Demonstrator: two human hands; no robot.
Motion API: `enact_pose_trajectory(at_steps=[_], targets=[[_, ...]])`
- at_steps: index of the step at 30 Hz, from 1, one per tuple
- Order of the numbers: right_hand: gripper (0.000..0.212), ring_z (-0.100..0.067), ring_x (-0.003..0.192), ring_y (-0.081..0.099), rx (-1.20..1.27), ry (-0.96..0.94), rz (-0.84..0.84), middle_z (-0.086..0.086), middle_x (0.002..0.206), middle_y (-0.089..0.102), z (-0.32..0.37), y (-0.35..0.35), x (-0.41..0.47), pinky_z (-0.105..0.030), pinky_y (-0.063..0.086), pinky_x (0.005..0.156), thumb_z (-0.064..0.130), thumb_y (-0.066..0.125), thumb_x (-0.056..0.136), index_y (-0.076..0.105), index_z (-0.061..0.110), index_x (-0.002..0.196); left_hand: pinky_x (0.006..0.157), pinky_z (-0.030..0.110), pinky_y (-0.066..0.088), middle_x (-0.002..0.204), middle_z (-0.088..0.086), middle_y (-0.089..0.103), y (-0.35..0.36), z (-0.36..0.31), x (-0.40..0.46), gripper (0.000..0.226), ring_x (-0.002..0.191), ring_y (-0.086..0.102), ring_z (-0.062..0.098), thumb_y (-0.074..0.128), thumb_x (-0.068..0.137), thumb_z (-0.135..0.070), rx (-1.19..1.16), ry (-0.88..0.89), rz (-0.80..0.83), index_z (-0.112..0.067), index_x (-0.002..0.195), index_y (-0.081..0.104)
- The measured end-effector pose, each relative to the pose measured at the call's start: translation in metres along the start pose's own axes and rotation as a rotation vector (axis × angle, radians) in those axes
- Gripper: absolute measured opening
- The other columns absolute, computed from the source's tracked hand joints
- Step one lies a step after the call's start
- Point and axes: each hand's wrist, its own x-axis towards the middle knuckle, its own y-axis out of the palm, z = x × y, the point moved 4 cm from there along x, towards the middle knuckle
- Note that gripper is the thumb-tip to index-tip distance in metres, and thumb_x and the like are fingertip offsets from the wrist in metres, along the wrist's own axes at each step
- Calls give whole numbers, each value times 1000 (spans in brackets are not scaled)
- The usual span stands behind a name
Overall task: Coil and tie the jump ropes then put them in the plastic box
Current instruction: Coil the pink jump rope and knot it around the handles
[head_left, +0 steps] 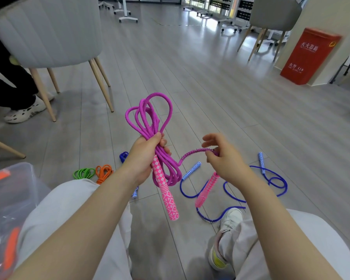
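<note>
Left hand (144, 156) grips coiled purple rope (150, 118); right hand (223, 156) pinches tail.

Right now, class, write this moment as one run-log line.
left hand: grips coiled purple rope with one pink handle | right hand: pinches loose rope end | blue rope: uncoiled on floor | plastic box: lower left

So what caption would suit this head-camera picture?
Left hand grips the coiled purple jump rope; right hand pinches its loose end.
</note>
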Motion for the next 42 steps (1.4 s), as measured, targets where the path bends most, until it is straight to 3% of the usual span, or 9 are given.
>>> enact_pose_trajectory(at_steps=[4,8,13,20,25,28,34,37,42], targets=[[14,-6,64,63,49,21,16,9,84,71,-2,0,1,-28,54,65,13,57,93,64,25,95,69,34,51,68,-1,55,6,0,-5,12,60,55,15,46,102,-17,63,-18,102,-8,100,55],[10,-2,48,51,27,-19,131,10,76,73,7,6,-2,-26,45,54,23,57,95,64,28,91,72,35,53,70,-1,58,13,3,-12,15,61,56,15,45,102,-19,208,-17,125,-9,102,57],[9,2,53,51,-49,98,244,4,72,71,-10,-1,-4,-25,41,61,30,63,91,65,22,93,59,28,50,66,-1,51,3,-11,-6,11,54,47,13,44,102,-15,43,30,48,-9,97,51],[19,-12,70,58,-6,265,491,1,75,61,-35,-14,-16,-29,50,71,37,65,90,71,19,89,55,27,50,65,-2,48,-26,-26,3,10,51,47,12,41,104,-14,-38,133,-145,-12,96,47],[22,-13,67,53,-57,226,281,1,69,54,-35,-24,-8,-32,54,71,40,60,93,71,23,83,61,29,51,65,-3,51,-32,-31,3,14,57,54,13,42,103,-17,-11,190,-178,-14,91,49],[22,-13,63,48,-142,230,73,6,62,50,-37,-33,-2,-30,46,61,37,61,92,71,19,87,65,30,52,67,-4,55,-22,-27,-3,16,66,57,15,44,103,-19,123,144,-40,-12,90,51],[24,-10,66,48,-249,264,-13,2,75,57,-41,-36,2,-25,33,54,38,58,94,67,17,93,71,34,57,81,3,62,-1,-22,-20,22,77,60,18,45,102,-22,238,57,166,-9,92,60],[26,-15,71,53,-265,246,-83,0,79,61,-41,-34,6,-24,37,56,39,59,93,68,15,92,80,41,55,88,5,61,3,-13,-27,27,74,63,18,50,97,-32,429,-29,287,-7,99,61],[18,-14,67,50,-140,204,-92,4,69,57,-30,-22,14,-23,37,56,36,63,90,67,18,86,75,30,56,86,-2,61,11,12,-42,18,75,64,13,52,98,-33,910,-170,531,-16,100,58]])
